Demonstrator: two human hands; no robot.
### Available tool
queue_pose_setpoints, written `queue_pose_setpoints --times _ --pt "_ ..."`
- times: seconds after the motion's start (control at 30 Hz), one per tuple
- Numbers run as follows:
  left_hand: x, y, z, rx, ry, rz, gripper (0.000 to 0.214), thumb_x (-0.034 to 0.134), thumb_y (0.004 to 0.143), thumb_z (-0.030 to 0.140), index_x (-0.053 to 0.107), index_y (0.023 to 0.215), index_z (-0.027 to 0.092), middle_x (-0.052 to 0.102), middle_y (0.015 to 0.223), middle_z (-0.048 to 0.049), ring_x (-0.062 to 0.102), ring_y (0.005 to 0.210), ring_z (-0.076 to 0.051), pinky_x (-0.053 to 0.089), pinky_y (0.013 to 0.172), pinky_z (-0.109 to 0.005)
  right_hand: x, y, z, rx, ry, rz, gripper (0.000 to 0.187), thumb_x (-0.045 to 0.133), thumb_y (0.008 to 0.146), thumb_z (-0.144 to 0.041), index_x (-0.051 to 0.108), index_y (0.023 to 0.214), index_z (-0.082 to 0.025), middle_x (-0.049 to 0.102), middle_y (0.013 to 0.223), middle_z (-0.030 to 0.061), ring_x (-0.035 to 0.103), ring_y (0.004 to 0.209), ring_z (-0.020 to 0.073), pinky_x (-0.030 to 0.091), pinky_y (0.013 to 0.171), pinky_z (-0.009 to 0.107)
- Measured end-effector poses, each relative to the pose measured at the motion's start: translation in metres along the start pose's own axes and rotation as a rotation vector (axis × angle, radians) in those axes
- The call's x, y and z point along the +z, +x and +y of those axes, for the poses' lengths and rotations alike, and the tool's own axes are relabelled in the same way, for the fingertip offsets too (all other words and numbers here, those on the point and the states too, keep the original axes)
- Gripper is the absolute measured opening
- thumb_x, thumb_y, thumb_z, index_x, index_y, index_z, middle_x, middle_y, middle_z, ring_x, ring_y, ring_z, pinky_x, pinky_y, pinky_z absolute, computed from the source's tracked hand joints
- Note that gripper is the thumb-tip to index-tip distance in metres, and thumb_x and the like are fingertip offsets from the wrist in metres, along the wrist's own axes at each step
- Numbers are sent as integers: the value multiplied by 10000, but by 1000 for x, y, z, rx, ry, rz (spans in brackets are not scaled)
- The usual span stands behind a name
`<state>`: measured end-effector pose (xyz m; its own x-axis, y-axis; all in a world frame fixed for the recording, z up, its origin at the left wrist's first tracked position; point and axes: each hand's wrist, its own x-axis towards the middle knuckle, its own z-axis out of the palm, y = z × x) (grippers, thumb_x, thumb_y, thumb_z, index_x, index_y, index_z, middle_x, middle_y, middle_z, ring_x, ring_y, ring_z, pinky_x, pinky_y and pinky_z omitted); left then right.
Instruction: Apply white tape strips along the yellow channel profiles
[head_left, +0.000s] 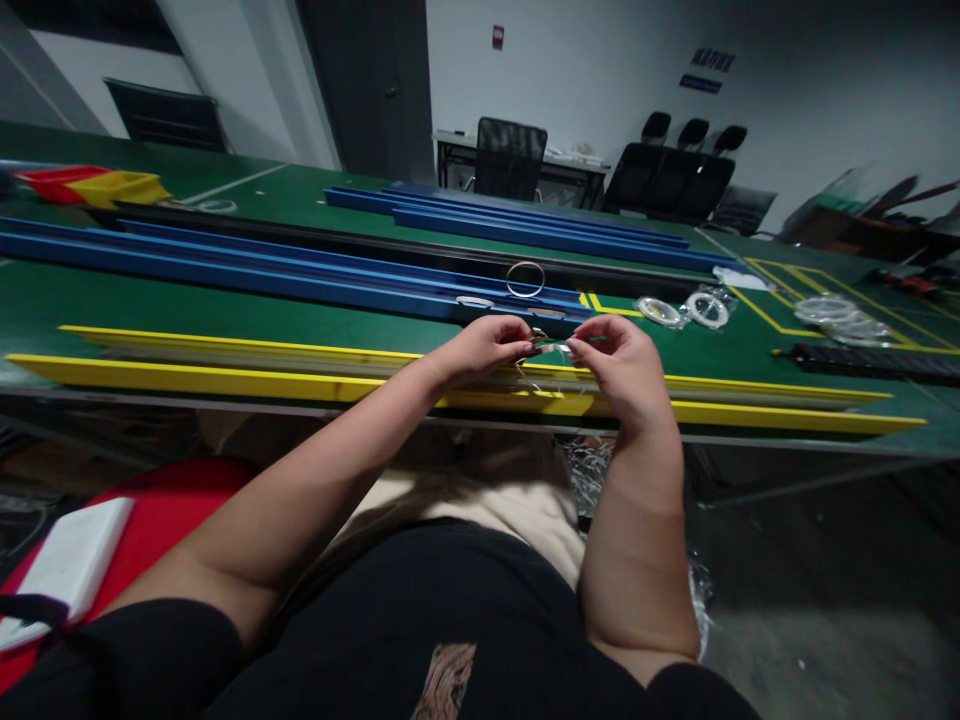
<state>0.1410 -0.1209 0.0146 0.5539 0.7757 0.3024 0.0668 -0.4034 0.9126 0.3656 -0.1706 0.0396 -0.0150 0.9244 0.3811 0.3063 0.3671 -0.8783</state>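
Centre of frame: left hand [487,347] and right hand [619,362] meet above yellow rail [225,378], fingertips of both pinched on small clear ring piece [550,349]; detail too small to tell. Blue rails [300,275] behind on green counter [90,300]. Metal ring [525,279] atop blue rail. Tape rolls [684,310] to right.

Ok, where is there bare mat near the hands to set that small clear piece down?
Bare green mat lies left of the left hand, between the blue rails and the yellow strips. Right of the right hand it is crowded: tape rolls and a black strip.
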Motion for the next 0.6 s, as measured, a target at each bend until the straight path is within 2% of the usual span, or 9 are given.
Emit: queue_pose_setpoints --times 0.1,0.2,0.33,0.43,0.5,0.6 --pt "0 1 0 -3 -15 14 260 698 833 386 600 809 146 569 700 16 513 645 -105 405 627 -245 -17 -1 2 -8 -120 80 286 801 768 -420 708 924 -201 699 865 33 621 701 155 520 628 297" --pt "1 1 -1 -4 -43 7 272 716 820 395 617 819 142 587 726 7 526 660 -108 420 641 -251 -21 -5 -2 -53 -185 33 274 766 813 -430 734 969 -206 711 898 46 605 714 154 510 627 295" --pt "0 0 -1 -15 -26 -12 320 722 818 427 687 904 121 640 762 -10 555 690 -117 440 668 -258 -5 -10 -10 -145 -138 -166 366 759 832 -359 704 1172 -236 702 1109 66 620 785 151 537 691 306" --pt "-2 -1 -2 -19 17 -41 375 724 813 436 742 989 105 719 861 -51 610 774 -147 473 734 -276 11 -8 -12 -250 -136 -225 393 718 860 -292 664 1248 -255 671 1147 67 628 816 152 545 719 305" --pt "-3 -1 -3 -14 41 -59 379 724 809 425 763 1009 105 750 921 -68 640 838 -171 490 789 -294 19 -6 -12 -333 -224 -226 344 695 869 -253 679 1213 -253 668 1079 64 627 838 166 540 730 309" --pt "-4 -1 -3 -14 59 -51 375 728 806 423 775 1012 113 765 945 -69 655 868 -184 497 825 -309 23 -3 -13 -419 -360 -216 177 666 865 -185 724 1024 -234 669 961 61 623 853 184 519 732 312"
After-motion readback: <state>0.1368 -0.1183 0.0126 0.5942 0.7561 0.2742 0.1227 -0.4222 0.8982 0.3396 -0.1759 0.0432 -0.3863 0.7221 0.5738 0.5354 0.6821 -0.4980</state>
